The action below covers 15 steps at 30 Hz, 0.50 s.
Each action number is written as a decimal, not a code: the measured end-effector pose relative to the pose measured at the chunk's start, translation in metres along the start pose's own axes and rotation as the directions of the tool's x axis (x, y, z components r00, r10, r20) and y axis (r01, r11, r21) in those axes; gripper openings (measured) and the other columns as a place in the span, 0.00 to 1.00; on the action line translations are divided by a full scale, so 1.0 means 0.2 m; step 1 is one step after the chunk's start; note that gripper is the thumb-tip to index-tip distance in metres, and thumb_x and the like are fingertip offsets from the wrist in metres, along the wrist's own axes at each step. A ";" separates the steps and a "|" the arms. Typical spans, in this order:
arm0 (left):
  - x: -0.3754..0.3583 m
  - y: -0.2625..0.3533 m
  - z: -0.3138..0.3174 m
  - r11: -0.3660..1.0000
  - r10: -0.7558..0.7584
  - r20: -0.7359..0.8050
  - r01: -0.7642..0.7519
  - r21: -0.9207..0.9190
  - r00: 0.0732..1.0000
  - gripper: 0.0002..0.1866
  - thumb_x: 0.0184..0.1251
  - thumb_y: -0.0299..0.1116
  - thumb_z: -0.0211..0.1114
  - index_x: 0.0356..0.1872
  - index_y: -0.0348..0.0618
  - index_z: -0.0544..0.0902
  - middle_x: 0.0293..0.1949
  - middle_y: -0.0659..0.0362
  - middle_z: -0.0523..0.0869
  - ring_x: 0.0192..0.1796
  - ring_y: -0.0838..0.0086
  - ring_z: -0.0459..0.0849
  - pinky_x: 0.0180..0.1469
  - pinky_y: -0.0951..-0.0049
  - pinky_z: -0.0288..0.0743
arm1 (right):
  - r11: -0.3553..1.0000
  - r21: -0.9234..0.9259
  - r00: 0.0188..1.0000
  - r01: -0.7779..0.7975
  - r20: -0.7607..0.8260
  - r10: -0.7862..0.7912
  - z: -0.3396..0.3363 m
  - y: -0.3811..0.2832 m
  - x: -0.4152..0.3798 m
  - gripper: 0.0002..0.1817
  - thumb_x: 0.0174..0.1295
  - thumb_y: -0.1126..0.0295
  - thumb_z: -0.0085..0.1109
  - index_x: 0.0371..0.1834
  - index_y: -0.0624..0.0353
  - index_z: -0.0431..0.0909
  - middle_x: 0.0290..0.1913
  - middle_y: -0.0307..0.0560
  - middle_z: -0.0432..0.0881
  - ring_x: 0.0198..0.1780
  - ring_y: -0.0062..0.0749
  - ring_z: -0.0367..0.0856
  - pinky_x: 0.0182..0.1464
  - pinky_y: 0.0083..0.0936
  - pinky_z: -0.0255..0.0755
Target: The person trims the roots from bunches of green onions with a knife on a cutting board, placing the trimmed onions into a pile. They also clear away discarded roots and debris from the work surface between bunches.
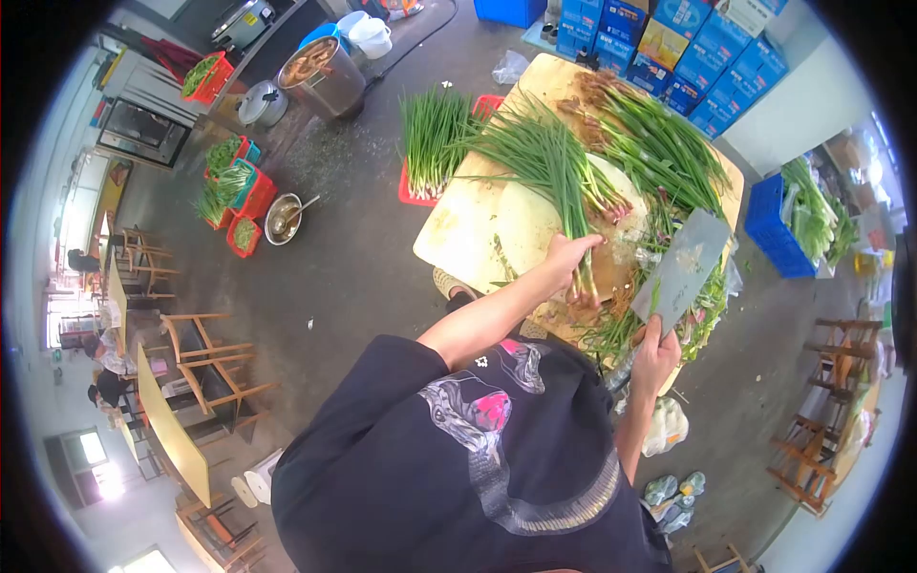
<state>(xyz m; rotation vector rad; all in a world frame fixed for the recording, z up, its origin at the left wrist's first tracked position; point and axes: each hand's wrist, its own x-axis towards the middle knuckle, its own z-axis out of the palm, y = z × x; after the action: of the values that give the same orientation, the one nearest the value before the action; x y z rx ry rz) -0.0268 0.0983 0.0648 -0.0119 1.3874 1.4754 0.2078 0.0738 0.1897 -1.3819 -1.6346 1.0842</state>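
Observation:
My left hand (573, 254) is closed around a bunch of green onions (562, 181) near their pale root ends, the long leaves fanning out to the upper left. In my right hand (657, 351) is a cleaver (682, 269), its broad blade pointing up and away over the right side of the table. Under the bunch lies a round cutting board (525, 218). Trimmed scraps (611, 336) are strewn below and around the blade. A larger heap of green onions (669, 143), some with brown roots, rests at the table's far right.
The wooden table (449, 239) stands before me. Left of it, a red basket (416, 199) holds upright green onions (435, 134). A blue crate (776, 225) of leafy vegetables is at right. Stacked blue boxes (688, 48), a tall metal pot (325, 81) and a bowl (284, 218) stand farther off.

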 end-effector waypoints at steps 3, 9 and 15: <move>-0.20 0.17 0.06 0.980 -0.169 0.012 0.169 -0.106 0.986 0.13 0.61 0.37 0.84 0.37 0.41 0.89 0.38 0.58 0.88 0.34 0.71 0.85 0.32 0.63 0.79 | 0.999 -0.052 0.999 0.008 -0.040 -0.010 -0.03 0.02 -0.04 0.21 0.83 0.65 0.59 0.27 0.63 0.78 0.21 0.34 0.74 0.25 0.18 0.69 0.29 0.27 0.62; 0.05 0.01 0.07 0.943 -0.124 0.332 0.216 -0.254 0.935 0.11 0.75 0.36 0.76 0.50 0.43 0.89 0.41 0.60 0.90 0.37 0.65 0.89 0.42 0.50 0.86 | 0.992 -0.122 0.998 0.010 -0.058 -0.017 -0.08 0.09 -0.06 0.22 0.84 0.63 0.57 0.27 0.64 0.79 0.21 0.35 0.75 0.25 0.19 0.69 0.29 0.27 0.64; 0.09 -0.06 -0.02 0.914 -0.198 0.320 0.293 -0.281 0.926 0.09 0.77 0.33 0.73 0.52 0.45 0.87 0.40 0.59 0.90 0.37 0.62 0.89 0.45 0.49 0.88 | 0.996 -0.077 0.998 0.053 -0.024 -0.055 -0.11 0.15 -0.02 0.22 0.84 0.63 0.58 0.28 0.64 0.79 0.21 0.35 0.75 0.24 0.19 0.69 0.28 0.28 0.63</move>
<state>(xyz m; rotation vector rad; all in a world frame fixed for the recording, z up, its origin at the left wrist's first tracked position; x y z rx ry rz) -0.0291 0.1037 0.0442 -0.1725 0.8639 1.4107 0.2402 0.0742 0.1705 -1.3869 -1.7004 0.9778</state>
